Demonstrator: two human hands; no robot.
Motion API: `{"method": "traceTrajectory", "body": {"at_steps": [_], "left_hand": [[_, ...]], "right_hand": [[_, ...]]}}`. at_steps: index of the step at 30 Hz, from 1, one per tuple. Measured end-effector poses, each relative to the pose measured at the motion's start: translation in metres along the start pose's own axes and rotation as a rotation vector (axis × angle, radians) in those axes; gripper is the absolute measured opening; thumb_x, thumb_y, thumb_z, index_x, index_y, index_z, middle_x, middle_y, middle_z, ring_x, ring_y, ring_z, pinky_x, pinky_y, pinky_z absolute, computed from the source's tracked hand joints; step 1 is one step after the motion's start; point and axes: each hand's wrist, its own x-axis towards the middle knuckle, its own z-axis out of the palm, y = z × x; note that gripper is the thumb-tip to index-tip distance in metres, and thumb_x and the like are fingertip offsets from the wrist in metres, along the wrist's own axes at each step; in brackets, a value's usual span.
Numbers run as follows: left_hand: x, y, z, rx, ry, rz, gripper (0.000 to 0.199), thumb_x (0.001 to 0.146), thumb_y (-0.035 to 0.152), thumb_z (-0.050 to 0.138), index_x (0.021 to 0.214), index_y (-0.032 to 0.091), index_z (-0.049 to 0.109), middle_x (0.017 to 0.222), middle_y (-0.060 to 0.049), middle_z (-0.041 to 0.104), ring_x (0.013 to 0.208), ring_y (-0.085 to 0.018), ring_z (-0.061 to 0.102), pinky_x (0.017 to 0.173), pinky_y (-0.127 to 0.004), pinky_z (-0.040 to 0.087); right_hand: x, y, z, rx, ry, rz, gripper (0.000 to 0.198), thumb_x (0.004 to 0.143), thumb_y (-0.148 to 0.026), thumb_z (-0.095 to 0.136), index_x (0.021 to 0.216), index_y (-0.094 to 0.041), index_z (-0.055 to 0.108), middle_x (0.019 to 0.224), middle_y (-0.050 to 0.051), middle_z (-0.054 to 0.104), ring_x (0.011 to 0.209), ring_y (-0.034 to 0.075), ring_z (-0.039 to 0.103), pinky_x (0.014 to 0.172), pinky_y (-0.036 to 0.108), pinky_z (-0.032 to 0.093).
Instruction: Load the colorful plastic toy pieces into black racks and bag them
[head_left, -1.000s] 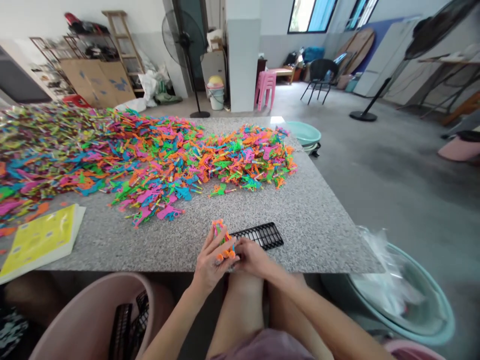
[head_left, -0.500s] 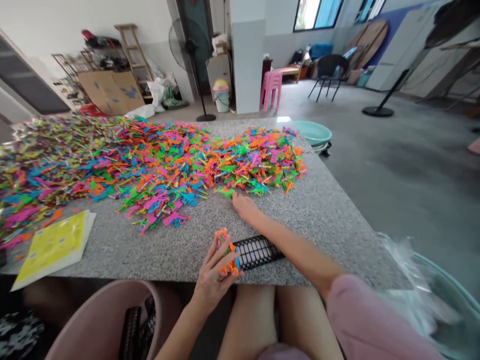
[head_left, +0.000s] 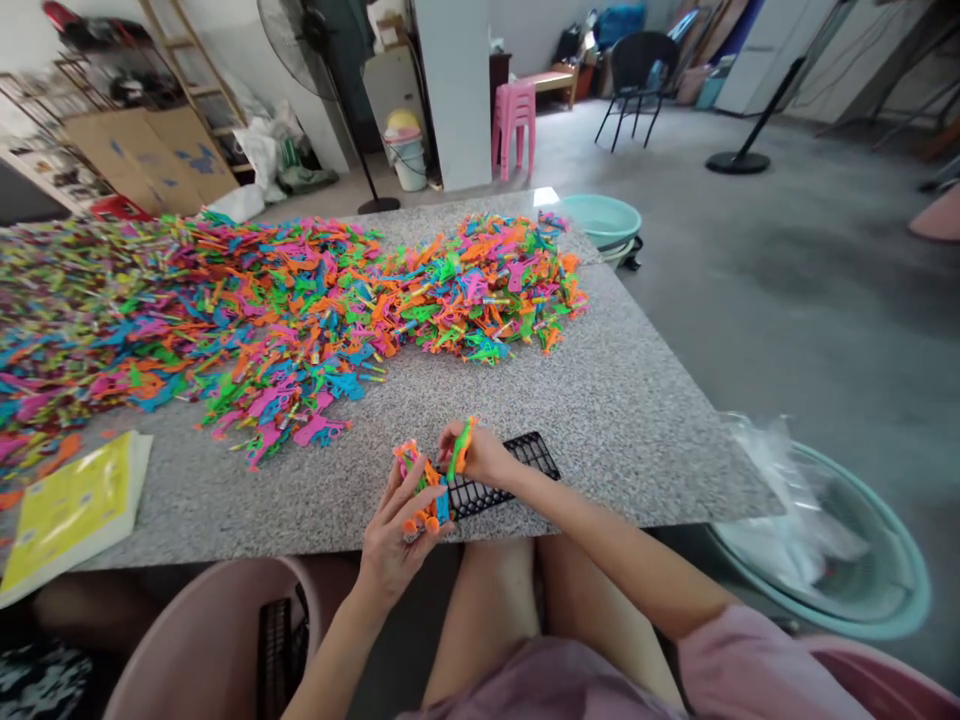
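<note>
Head view: lower centre of frame, left hand [head_left: 390, 545] curled round bundled plastic toys [head_left: 442, 502]; right hand [head_left: 484, 458] pinching green-and-orange plastic toy [head_left: 458, 453] near black grid tray [head_left: 535, 456].

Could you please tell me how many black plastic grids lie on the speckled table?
1. The black plastic grid lies near the front edge of the speckled table, partly hidden by the right hand. Others may lie hidden under the piled multicoloured plastic pieces.

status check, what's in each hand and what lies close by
Left hand: gripping multicolored plastic bundle. Right hand: holding green-and-orange plastic piece. Black grid: on speckled table, partly hidden by right forearm.
</note>
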Motion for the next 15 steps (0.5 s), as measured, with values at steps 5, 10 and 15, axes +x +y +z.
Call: {"method": "traceTrajectory", "body": {"at_steps": [5, 10, 15], "left_hand": [[0.001, -0.001, 0.000, -0.009, -0.006, 0.014, 0.031, 0.091, 0.035, 0.064, 0.118, 0.021, 0.064, 0.148, -0.011, 0.047, 0.141, -0.031, 0.036, 0.112, -0.049, 0.040], [0.001, -0.001, 0.002, -0.019, -0.001, 0.023, 0.031, 0.092, 0.035, 0.063, 0.119, 0.021, 0.064, 0.148, -0.012, 0.048, 0.142, -0.031, 0.034, 0.113, -0.050, 0.039], [0.001, 0.000, 0.005, -0.012, -0.008, 0.006, 0.029, 0.092, 0.035, 0.062, 0.117, 0.021, 0.064, 0.146, -0.012, 0.050, 0.145, -0.032, 0.025, 0.111, -0.052, 0.042]], "right_hand": [[0.007, -0.004, 0.007, -0.113, -0.062, -0.020, 0.012, 0.074, -0.007, 0.064, 0.079, -0.017, 0.062, 0.075, 0.000, 0.067, 0.068, 0.013, 0.062, 0.064, 0.021, 0.043], [0.003, -0.017, 0.002, -0.433, -0.136, 0.009, 0.016, 0.079, -0.010, 0.059, 0.093, -0.015, 0.066, 0.084, 0.007, 0.073, 0.078, 0.019, 0.068, 0.070, 0.025, 0.046], [0.007, -0.038, -0.003, -0.670, -0.218, 0.049, 0.028, 0.089, -0.023, 0.054, 0.114, -0.015, 0.064, 0.093, 0.013, 0.074, 0.088, 0.026, 0.070, 0.074, 0.031, 0.050]]}}
